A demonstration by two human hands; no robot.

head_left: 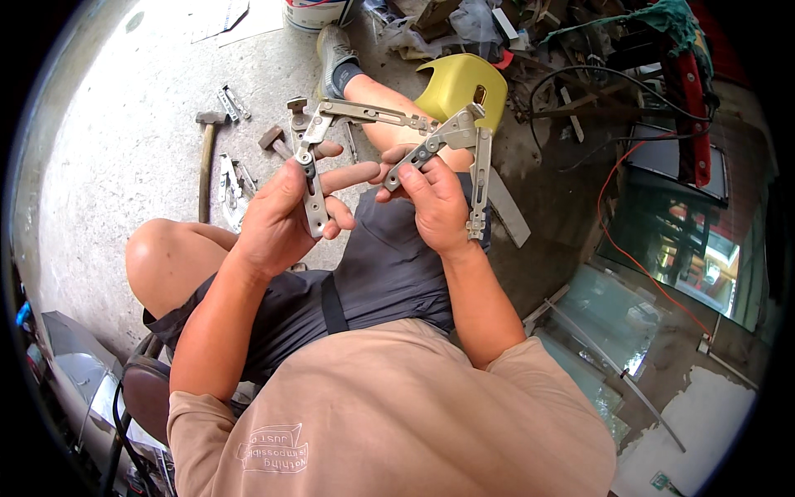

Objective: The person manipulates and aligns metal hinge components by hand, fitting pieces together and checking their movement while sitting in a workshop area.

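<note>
In front of my lap each hand grips a jointed metal window hinge. My left hand (pixel 286 199) has its thumb pressed on the lower plate of the left hinge (pixel 315 190), whose long slotted arm stretches to the right. The fingers of that hand point toward the other one. My right hand (pixel 431 199) pinches the right hinge (pixel 455 132) by its lower plate; a slotted arm hangs down beside my wrist. The far end of the left hinge's arm comes close to the right hinge; whether they touch I cannot tell.
A hammer (pixel 207 161) with a wooden handle and a second hammer (pixel 272 137) lie on the concrete floor, near more metal hinges (pixel 230 190). Beyond my leg is a yellow plastic stool (pixel 464 87). Glass panes (pixel 596 319) and an orange cable (pixel 613 240) are at the right.
</note>
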